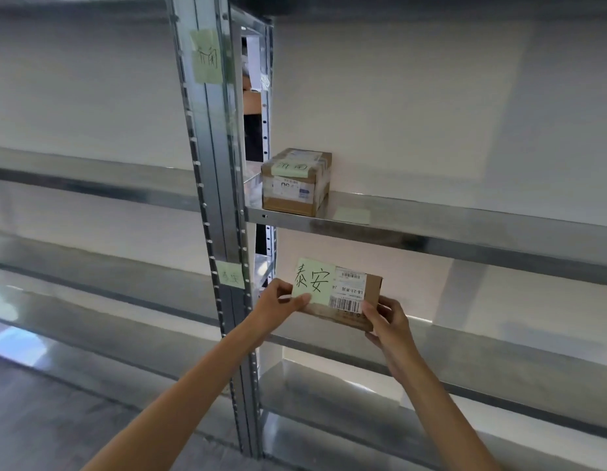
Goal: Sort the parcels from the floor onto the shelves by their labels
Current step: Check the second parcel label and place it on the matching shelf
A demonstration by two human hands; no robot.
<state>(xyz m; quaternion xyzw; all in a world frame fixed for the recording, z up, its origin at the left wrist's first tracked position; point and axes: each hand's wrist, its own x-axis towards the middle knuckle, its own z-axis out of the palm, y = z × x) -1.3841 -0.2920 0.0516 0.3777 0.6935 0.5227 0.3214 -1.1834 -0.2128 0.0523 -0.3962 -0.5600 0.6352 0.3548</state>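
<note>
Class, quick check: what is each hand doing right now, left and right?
Left hand: closed on the left end of the parcel, thumb on its green note.
Right hand: closed on the parcel's right end.

You have one view only, from the camera on your head: it faces forward at the metal shelving (pixel 431 229), close, with your left hand (pixel 278 304) and right hand (pixel 388 317) low in the middle and the shelves rising above them.

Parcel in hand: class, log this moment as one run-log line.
step: shelving | left hand + right hand: hold parcel | note: 泰安 | target: lower shelf | upper shelf: another box
</note>
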